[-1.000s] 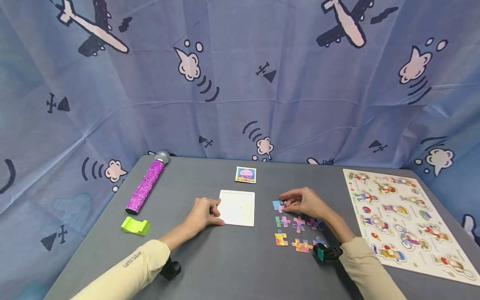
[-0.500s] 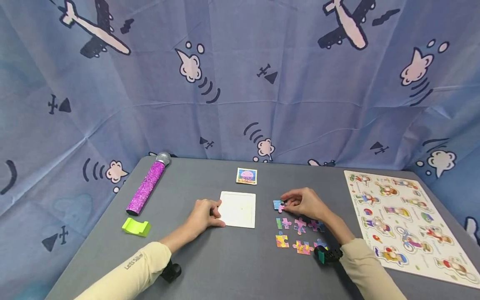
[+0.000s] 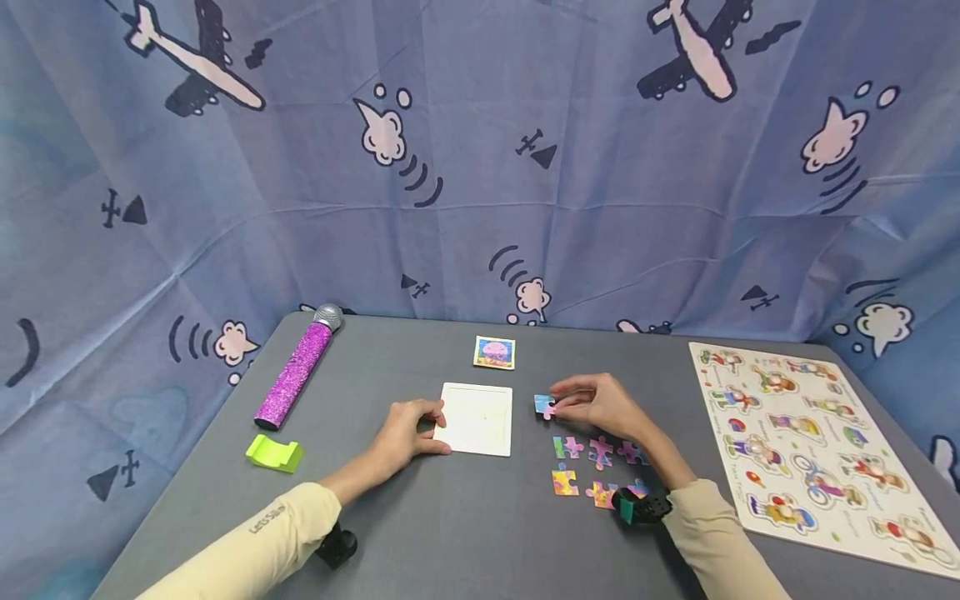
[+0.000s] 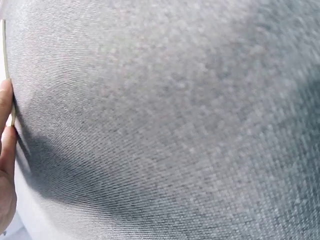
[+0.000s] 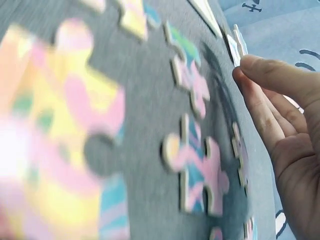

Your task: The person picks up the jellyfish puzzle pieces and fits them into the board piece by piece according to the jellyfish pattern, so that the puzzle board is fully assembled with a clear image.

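Note:
My right hand [image 3: 603, 406] pinches a blue-and-pink jigsaw puzzle piece [image 3: 543, 405] between thumb and fingertips, close over the table right of the white puzzle tray. In the right wrist view the piece [image 5: 235, 49] shows edge-on at the fingertips. My left hand [image 3: 405, 431] holds the left edge of the white square puzzle tray [image 3: 474, 419], which lies flat with nothing in its recess. In the left wrist view only part of that hand [image 4: 6, 155] and the tray's edge show. Several more puzzle pieces [image 3: 600, 451] lie in rows below my right hand, some hidden by the wrist.
Behind the tray lies a small jellyfish picture card [image 3: 494, 352]. To the left are a pink glitter microphone [image 3: 296, 375] and a lime-green cradle-shaped block [image 3: 274, 453]. A large illustrated board [image 3: 817, 450] covers the right side of the grey table [image 3: 450, 533].
My right hand has moved slightly left, carrying the blue-and-pink puzzle piece away from the top of the rows toward the tray. The left hand stays at the tray's edge.

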Demonstrator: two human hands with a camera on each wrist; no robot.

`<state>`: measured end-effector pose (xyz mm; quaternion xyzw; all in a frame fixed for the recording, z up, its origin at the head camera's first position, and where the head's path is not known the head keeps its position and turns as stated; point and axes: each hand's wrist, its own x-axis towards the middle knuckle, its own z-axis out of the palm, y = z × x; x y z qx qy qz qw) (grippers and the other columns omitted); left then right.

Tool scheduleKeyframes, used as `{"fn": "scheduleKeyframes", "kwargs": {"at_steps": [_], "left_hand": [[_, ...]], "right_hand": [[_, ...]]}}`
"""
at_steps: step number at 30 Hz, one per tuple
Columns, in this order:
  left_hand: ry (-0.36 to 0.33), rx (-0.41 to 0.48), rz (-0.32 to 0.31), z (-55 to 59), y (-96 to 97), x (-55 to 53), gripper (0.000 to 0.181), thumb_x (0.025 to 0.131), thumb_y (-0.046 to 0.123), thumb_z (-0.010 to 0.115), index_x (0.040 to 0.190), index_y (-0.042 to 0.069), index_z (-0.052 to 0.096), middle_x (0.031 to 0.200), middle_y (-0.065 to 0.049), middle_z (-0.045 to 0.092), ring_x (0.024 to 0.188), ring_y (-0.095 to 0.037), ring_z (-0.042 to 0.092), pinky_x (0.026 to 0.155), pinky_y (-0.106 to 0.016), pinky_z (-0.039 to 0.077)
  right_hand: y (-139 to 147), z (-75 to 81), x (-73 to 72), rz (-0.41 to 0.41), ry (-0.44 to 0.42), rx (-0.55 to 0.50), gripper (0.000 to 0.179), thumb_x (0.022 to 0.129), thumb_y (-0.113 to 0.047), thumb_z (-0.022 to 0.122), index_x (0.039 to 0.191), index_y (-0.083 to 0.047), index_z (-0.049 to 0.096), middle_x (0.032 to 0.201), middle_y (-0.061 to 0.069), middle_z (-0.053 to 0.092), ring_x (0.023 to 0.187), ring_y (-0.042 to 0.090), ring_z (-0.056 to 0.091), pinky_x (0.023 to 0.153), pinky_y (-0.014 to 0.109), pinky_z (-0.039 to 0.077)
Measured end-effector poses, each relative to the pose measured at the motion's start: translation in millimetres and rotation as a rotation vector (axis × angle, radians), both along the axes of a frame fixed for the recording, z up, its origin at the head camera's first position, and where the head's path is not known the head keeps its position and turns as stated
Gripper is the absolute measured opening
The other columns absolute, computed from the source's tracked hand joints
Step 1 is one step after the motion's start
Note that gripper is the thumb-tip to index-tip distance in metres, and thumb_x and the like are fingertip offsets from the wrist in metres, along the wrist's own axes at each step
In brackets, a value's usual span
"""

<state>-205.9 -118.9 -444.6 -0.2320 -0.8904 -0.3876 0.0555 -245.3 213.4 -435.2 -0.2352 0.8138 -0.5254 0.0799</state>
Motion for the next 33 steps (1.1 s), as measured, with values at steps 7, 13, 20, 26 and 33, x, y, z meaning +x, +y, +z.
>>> {"fn": "scheduleKeyframes", "kwargs": {"at_steps": [7, 13, 20, 26, 33], "left_hand": [[-0.026, 0.051, -0.022, -4.4, -5.7, -0.6, 0.025, 0.064, 0.009, 0.087, 0.081, 0.002, 0.071, 0.118, -0.022, 0.064, 0.111, -0.034, 0.060, 0.084, -0.039, 0.051], [-0.060, 0.091, -0.041, -6.5, -10.3, -1.6, 0.025, 0.067, 0.011, 0.086, 0.086, 0.001, 0.073, 0.120, -0.020, 0.062, 0.112, -0.033, 0.059, 0.080, -0.034, 0.052], [-0.086, 0.103, -0.026, -6.3, -10.6, -2.3, 0.023, 0.066, 0.010, 0.086, 0.083, 0.001, 0.073, 0.120, -0.020, 0.063, 0.111, -0.033, 0.060, 0.076, -0.032, 0.053], [-0.097, 0.098, -0.001, -4.1, -9.1, -2.0, 0.023, 0.064, 0.009, 0.087, 0.081, 0.002, 0.073, 0.118, -0.019, 0.064, 0.110, -0.031, 0.061, 0.079, -0.035, 0.052], [-0.084, 0.082, 0.013, -2.5, -7.9, -1.2, 0.024, 0.062, 0.009, 0.088, 0.080, 0.002, 0.073, 0.117, -0.018, 0.065, 0.110, -0.031, 0.061, 0.086, -0.040, 0.049]], "right_hand": [[-15.1, -2.0, -2.8, -0.008, -0.049, -0.034, 0.033, 0.083, -0.002, 0.072, 0.112, 0.011, 0.063, 0.107, 0.024, 0.067, 0.087, 0.018, 0.070, 0.074, 0.022, 0.052], [-30.5, -0.1, -4.3, -0.026, -0.097, -0.035, 0.033, 0.082, -0.004, 0.074, 0.111, 0.010, 0.064, 0.103, 0.022, 0.069, 0.087, 0.020, 0.070, 0.073, 0.021, 0.051], [-48.3, -2.9, -6.9, -0.044, -0.143, -0.090, 0.033, 0.081, -0.001, 0.074, 0.110, 0.011, 0.064, 0.105, 0.024, 0.067, 0.091, 0.028, 0.069, 0.072, 0.023, 0.053], [-59.8, -7.5, -9.6, -0.080, -0.126, -0.114, 0.033, 0.079, -0.001, 0.076, 0.107, 0.012, 0.066, 0.102, 0.025, 0.068, 0.090, 0.028, 0.069, 0.071, 0.023, 0.053], [-69.8, -11.3, -10.4, -0.089, -0.119, -0.133, 0.030, 0.079, 0.003, 0.075, 0.105, 0.014, 0.065, 0.098, 0.026, 0.068, 0.086, 0.027, 0.070, 0.069, 0.024, 0.054]]}}
